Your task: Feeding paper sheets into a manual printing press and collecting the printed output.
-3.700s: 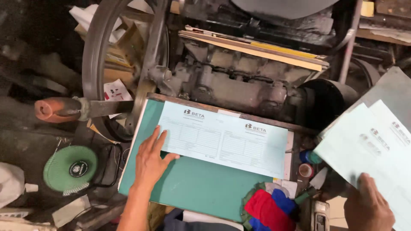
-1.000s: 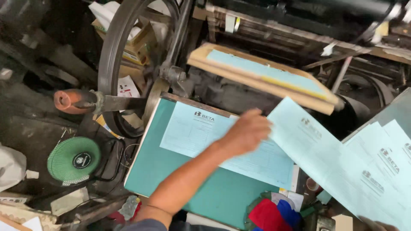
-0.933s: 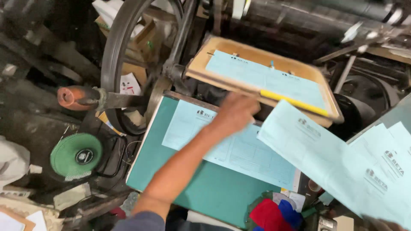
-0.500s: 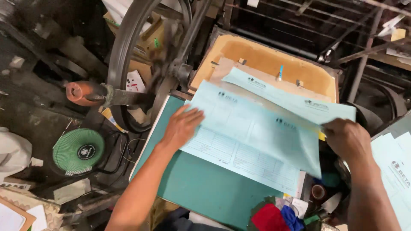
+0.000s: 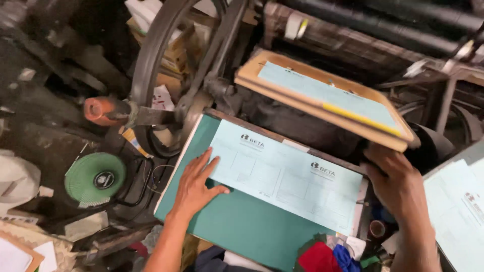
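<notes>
Head view showed the left hand [image 5: 194, 187] flat and open on the pale blue sheet [image 5: 287, 179] lying on the green board [image 5: 237, 231]; right hand [image 5: 398, 184], fingers loosely spread and gripping nothing, hovered just beyond that board's right edge

I see a green board [image 5: 242, 236] carrying one pale blue printed sheet [image 5: 287, 179] toward its twelve o'clock edge, my left hand [image 5: 194, 184] flat at its nine o'clock corner.
</notes>
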